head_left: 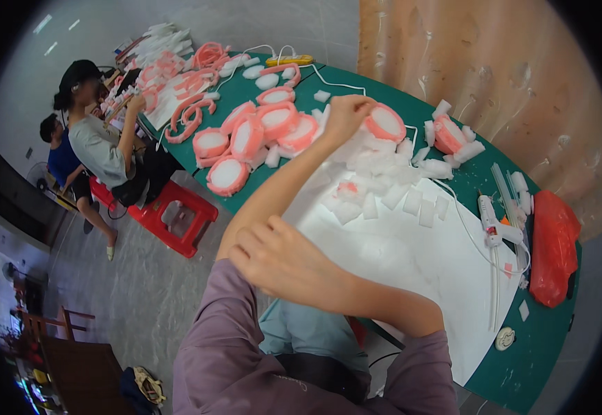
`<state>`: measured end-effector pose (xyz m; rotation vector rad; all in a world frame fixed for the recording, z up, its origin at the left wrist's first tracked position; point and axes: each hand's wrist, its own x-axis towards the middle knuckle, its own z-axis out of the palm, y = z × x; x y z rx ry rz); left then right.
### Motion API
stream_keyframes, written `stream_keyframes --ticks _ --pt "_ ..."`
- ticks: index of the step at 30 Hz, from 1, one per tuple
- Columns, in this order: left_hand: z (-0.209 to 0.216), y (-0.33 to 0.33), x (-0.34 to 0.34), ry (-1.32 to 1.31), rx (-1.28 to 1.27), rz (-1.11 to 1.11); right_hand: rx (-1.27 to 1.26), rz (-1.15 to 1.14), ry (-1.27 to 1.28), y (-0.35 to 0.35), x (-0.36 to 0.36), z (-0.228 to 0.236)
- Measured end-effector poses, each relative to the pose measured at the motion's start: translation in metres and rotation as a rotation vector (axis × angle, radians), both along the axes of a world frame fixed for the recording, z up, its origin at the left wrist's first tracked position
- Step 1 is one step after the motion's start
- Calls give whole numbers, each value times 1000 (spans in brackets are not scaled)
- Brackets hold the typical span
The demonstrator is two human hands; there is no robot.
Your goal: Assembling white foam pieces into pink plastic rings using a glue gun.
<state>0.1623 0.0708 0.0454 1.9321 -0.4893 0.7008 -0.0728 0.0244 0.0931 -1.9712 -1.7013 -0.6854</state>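
Note:
My left hand (348, 116) reaches forward over the table, fingers drawn together at the upper left edge of a white oval foam piece with a fluffy pink rim (386, 123). The fingertips appear to pinch that rim. Across my body, my right hand (273, 254) is closed, its curled fingers against my left arm near the sleeve; nothing shows in it. Left of the reaching hand lies a group of similar pink-rimmed ovals (247, 137). Below the hand, white foam blocks and thin pieces (384, 183) are heaped on a white sheet (356, 242).
On the green table (522, 373), a white glue gun (494, 225) with a cord lies beside clear sticks and a red plastic bag (555, 249). A yellow power strip (289, 60) sits at the back. Two people are at the left, one by a red stool (176, 214).

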Motion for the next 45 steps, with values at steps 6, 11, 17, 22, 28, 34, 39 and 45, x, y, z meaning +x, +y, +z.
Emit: stream_keyframes --ticks 6,11,17,22,28,34,39,45 --pt "-2 81 -16 -74 291 364 -169 -90 -23 4 3 -13" --pt "-23 126 -56 -348 384 565 -275 -74 -12 16 1 -32" --pt "-58 168 -106 -192 220 839 -316 -44 -3 22 -3 -52" --pt "-69 190 -107 -42 354 796 -365 -31 5 20 -7 -51" --pt "-80 188 -97 7 333 624 -389 -36 28 15 -4 -36" --pt "-71 175 -111 -231 494 726 -328 -94 86 -3 13 -12" --pt "-44 146 -134 -427 578 716 -63 -177 207 -28 40 12" --pt "-17 92 -169 -493 543 536 228 -266 212 -55 68 32"
